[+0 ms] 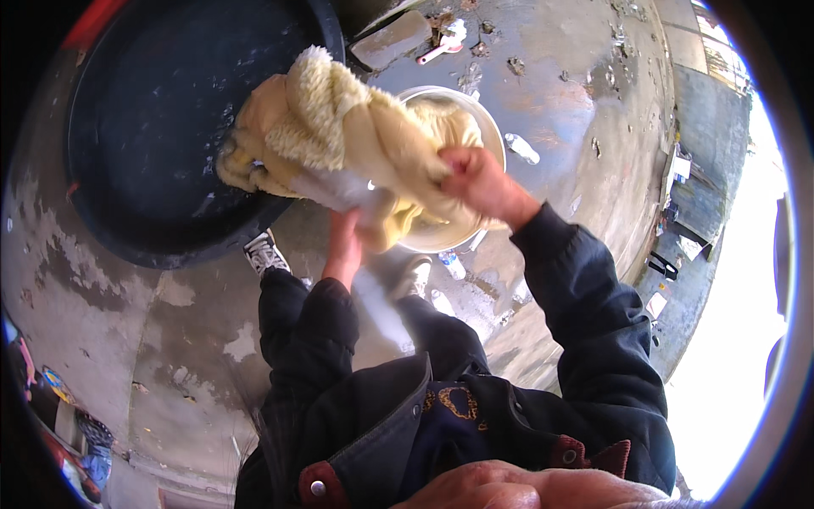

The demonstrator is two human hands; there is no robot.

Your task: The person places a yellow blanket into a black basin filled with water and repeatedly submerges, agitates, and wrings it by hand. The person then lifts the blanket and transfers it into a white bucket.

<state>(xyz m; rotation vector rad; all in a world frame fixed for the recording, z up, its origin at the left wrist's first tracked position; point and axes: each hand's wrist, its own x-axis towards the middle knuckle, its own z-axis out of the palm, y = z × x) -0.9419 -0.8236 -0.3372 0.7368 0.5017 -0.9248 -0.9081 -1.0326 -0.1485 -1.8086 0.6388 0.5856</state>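
A cream garment with a fluffy, fleece-like lining stretches between a large black tub and a white bucket. My right hand grips it above the bucket's right part, slightly blurred. Below the cloth, my left hand holds its lower edge; the fingers are partly hidden by the fabric. The garment's left end hangs over the rim of the black tub. More cream and yellow cloth lies in the white bucket, whose left side is covered. Inside the tub, the dark bottom looks wet.
A brush with a red-and-white handle lies beyond the bucket near a flat slab. Plastic bottles lie around the bucket on wet concrete. My shoes stand close to both vessels. Scattered litter lines the right wall.
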